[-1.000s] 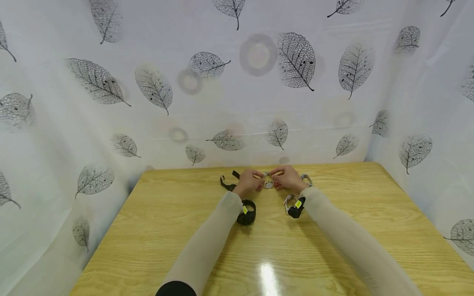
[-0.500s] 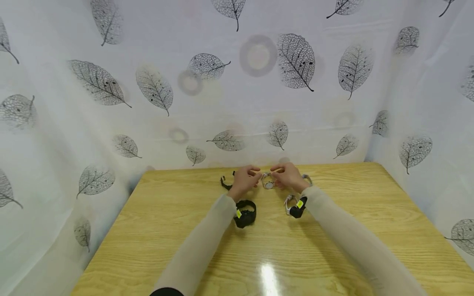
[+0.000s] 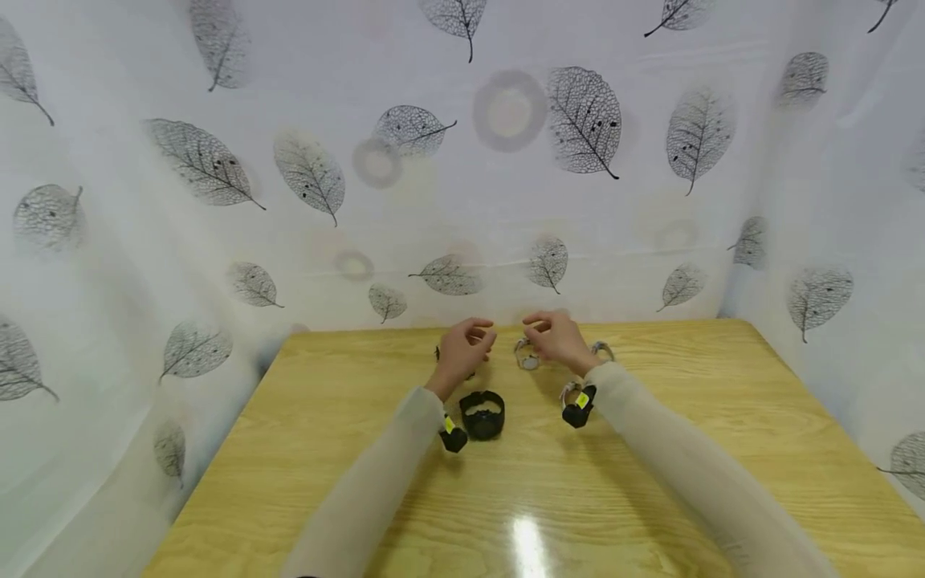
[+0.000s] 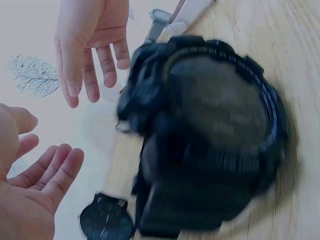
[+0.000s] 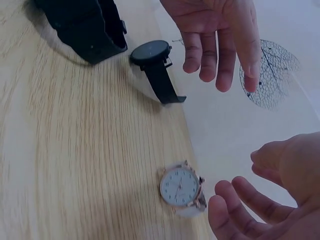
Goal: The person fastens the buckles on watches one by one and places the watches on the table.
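Observation:
My left hand (image 3: pixel 462 349) hovers near the table's back edge with loosely curved, unoccupied fingers. It partly covers a slim black wristwatch (image 5: pixel 151 52). To the right, my right hand (image 3: pixel 558 337) hangs with relaxed fingers beside a wristwatch (image 3: pixel 530 363) that has a white dial, a rose-gold case and a pale strap (image 5: pixel 180 186). Nothing is between the right hand's fingers. A bulky black sports watch (image 3: pixel 482 424) rests nearer the front, just right of the left cuff; it looms large in the left wrist view (image 4: pixel 220 105).
Beyond my right hand lies a greyish watch (image 3: pixel 602 351). A white-strapped watch (image 3: pixel 569 393) is partly hidden by the black camera (image 3: pixel 578 409) on my right wrist. Behind the wooden table (image 3: pixel 347 449) hangs a leaf-print curtain (image 3: pixel 448 201).
Both hands were at the white-dial watch's strap. Their fingers have come off it; the left hand has drawn away to the left, and the right has stayed close by. The sports watch is more exposed.

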The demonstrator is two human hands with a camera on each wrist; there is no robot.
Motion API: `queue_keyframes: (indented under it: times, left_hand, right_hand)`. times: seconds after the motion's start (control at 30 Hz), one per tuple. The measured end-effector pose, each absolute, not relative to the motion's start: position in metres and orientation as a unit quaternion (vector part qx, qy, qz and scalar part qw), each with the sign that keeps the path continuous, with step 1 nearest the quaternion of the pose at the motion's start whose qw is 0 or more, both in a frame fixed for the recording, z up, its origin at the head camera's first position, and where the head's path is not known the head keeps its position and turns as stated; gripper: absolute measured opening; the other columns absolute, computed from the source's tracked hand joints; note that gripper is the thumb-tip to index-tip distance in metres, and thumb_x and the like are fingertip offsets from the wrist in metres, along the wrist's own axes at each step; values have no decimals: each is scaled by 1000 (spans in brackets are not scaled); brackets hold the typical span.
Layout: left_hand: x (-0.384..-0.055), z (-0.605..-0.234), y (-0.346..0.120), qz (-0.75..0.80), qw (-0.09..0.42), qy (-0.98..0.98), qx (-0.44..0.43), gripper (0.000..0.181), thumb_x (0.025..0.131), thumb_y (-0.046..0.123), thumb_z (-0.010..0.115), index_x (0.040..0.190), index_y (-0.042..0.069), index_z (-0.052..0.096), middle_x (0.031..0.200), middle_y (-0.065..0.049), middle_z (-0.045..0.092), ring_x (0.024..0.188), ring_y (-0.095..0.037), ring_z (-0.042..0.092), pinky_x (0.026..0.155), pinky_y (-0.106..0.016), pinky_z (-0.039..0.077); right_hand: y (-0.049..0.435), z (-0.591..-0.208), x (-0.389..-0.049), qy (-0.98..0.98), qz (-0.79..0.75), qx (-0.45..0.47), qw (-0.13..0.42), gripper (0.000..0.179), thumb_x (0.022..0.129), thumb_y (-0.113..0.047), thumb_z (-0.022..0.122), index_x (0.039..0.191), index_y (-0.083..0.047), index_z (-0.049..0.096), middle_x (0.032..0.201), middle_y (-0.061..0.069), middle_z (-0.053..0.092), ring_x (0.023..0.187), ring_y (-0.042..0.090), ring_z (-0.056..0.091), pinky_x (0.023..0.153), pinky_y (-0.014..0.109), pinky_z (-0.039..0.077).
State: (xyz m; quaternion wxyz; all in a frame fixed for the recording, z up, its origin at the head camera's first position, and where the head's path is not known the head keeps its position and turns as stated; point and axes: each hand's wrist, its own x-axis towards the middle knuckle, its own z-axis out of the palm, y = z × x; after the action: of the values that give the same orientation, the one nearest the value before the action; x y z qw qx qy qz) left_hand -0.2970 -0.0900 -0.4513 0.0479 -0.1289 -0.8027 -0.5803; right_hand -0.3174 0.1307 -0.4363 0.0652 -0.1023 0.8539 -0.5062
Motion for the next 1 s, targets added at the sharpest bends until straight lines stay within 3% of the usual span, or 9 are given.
queue_keyframes:
  times: [0.2, 0.5, 0.63, 0.77, 1.0]
  left_hand:
    - [-291, -448, -114, -576, 89, -802, -134, 27, 103, 22, 66, 126, 8, 70, 105, -23, 71, 81, -43, 71, 69, -50, 63]
    - [-282, -448, -139, -584, 102, -798, -109, 25, 103, 17, 66, 124, 4, 70, 109, -31, 69, 82, -44, 70, 70, -51, 62]
    - [-281, -450, -143, -588, 105, -796, -98, 25, 103, 17, 66, 123, 4, 71, 108, -30, 69, 76, -40, 71, 70, -55, 61]
    - [-279, -452, -147, -597, 113, -789, -85, 25, 102, 17, 66, 123, 3, 71, 109, -30, 69, 82, -47, 69, 71, -59, 60]
    - [-275, -461, -153, -584, 139, -798, -52, 27, 102, 20, 67, 125, 8, 72, 105, -19, 70, 79, -47, 68, 59, -47, 61]
  right_hand:
    - [114, -436, -320, 846, -515, -128, 51, 36, 105, -18, 60, 137, -1, 62, 122, 28, 65, 93, 43, 71, 72, 49, 62]
    - [96, -438, -319, 839, -519, -151, 66, 38, 106, -17, 60, 139, 1, 60, 123, 28, 64, 95, 45, 70, 65, 51, 62]
    - [91, -440, -320, 835, -524, -149, 79, 39, 106, -18, 60, 140, 0, 59, 124, 28, 64, 97, 45, 70, 71, 53, 62]
    - [84, -442, -322, 832, -528, -144, 90, 39, 105, -17, 61, 140, 1, 59, 124, 28, 64, 98, 44, 71, 74, 51, 63]
    - [69, -452, -328, 828, -532, -146, 100, 39, 104, -15, 62, 139, 2, 59, 122, 29, 66, 90, 40, 73, 69, 44, 64]
